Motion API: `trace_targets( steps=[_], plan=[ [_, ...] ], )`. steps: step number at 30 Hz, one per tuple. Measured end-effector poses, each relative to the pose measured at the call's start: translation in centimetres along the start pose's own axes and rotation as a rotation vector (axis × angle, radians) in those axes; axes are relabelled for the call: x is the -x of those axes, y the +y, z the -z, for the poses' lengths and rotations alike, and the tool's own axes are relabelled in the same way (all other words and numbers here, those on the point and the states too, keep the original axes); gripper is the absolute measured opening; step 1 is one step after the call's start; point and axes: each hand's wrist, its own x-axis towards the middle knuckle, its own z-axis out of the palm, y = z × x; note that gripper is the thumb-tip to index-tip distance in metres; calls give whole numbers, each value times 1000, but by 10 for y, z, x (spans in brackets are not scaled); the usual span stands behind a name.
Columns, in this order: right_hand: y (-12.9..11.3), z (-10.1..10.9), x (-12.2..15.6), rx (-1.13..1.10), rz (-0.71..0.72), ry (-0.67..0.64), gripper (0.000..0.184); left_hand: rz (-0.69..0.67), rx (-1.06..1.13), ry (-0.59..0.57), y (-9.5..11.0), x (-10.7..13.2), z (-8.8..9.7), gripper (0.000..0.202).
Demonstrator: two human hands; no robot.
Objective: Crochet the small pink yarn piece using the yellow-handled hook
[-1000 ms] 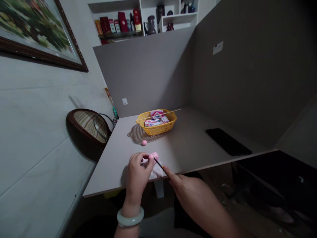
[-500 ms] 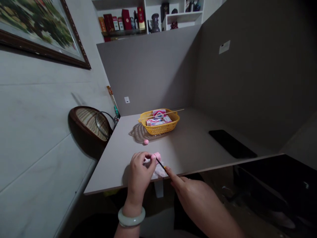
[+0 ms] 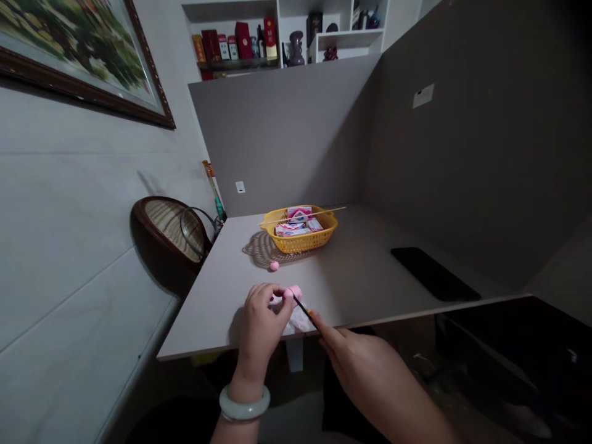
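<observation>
My left hand (image 3: 263, 316) pinches a pink lump (image 3: 296, 292) between thumb and fingertips near the table's front edge. A thin, dark-bladed knife (image 3: 303, 310) is in my right hand (image 3: 354, 357), its blade tip touching the lump beside my left thumb. Something yellow shows on the knife close to my right fingers; the rest of its handle is hidden in the hand. Under the lump lies a crumpled whitish sheet (image 3: 300, 322), partly covered by my hands. A small pink ball (image 3: 274, 266) rests on the table beyond my left hand.
A yellow basket (image 3: 303, 245) holding pink-and-white boxes (image 3: 291, 230) stands farther back, with a thin stick (image 3: 340, 209) across its top. A flat black object (image 3: 430, 271) lies at the right. Grey panels (image 3: 296, 142) border the table (image 3: 208, 296). A wicker-faced brown object (image 3: 166, 240) stands at the left.
The view has shifted slightly, so the surroundings appear a little farther right. Both hands keep their grip, and the blade stays against the pink lump.
</observation>
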Motion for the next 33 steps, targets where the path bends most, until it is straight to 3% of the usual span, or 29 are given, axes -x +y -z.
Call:
trace_targets(
  steps=[7, 11, 17, 26, 33],
  plan=[
    [-15, 6, -29, 49, -45, -54, 70, 18, -25, 1, 1, 0, 1, 11],
    [-16, 6, -22, 69, -45, -49, 72, 31, -56, 13, 2, 0, 0, 9],
    [-1, 3, 4, 37, 43, 58, 71, 48, -76, 36, 3, 1, -2, 10],
    [-13, 9, -28, 85, -8, -14, 66, 18, -61, 33, 2, 1, -2, 11],
    [-2, 5, -1, 60, 29, 41, 75, -8, -72, 47, 1, 2, -3, 8]
  ],
)
